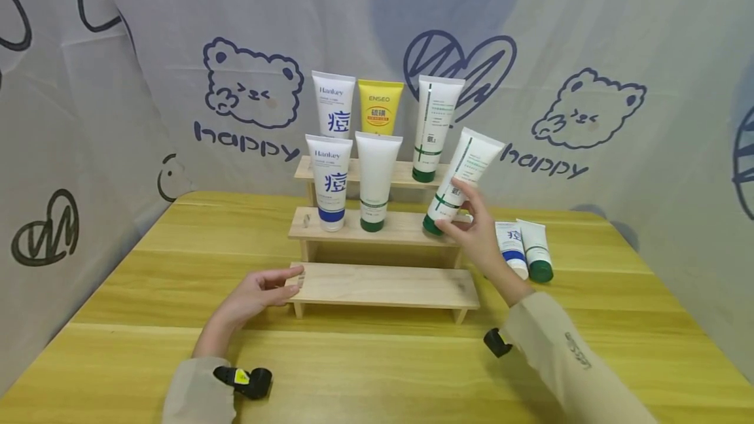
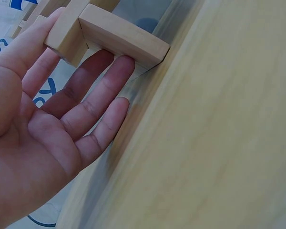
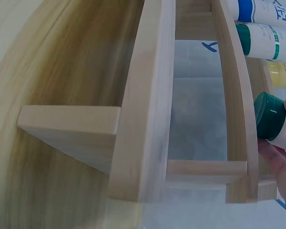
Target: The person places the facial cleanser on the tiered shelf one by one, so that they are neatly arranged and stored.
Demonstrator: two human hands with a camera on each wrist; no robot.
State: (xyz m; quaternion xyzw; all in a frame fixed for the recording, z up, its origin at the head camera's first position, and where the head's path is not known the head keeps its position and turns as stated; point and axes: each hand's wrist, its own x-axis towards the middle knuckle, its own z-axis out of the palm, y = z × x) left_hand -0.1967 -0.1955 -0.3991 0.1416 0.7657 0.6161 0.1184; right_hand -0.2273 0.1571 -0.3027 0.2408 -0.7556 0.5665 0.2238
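My right hand (image 1: pixel 478 228) grips a white tube with a green cap (image 1: pixel 465 178), tilted, its cap at the right end of the middle shelf (image 1: pixel 400 226) of a three-tier wooden rack. In the right wrist view the green cap (image 3: pixel 270 116) is beside the shelf edge; whether they touch, I cannot tell. At the left end of the bottom shelf (image 1: pixel 383 284), my left hand (image 1: pixel 259 293) holds the wood between thumb and fingers. The left wrist view has the fingers (image 2: pixel 97 102) against the rack's end (image 2: pixel 124 36). A blue-capped tube (image 1: pixel 330 182) and a green-capped tube (image 1: pixel 377 178) stand on the middle shelf.
The top shelf holds a white Hankey tube (image 1: pixel 334 100), a yellow tube (image 1: pixel 379 106) and a green-capped tube (image 1: pixel 436 126). Right of the rack, a blue-capped tube (image 1: pixel 511 247) and a green-capped tube (image 1: pixel 537 250) lie on the table (image 1: pixel 612 306). A printed cloth (image 1: pixel 353 12) hangs behind.
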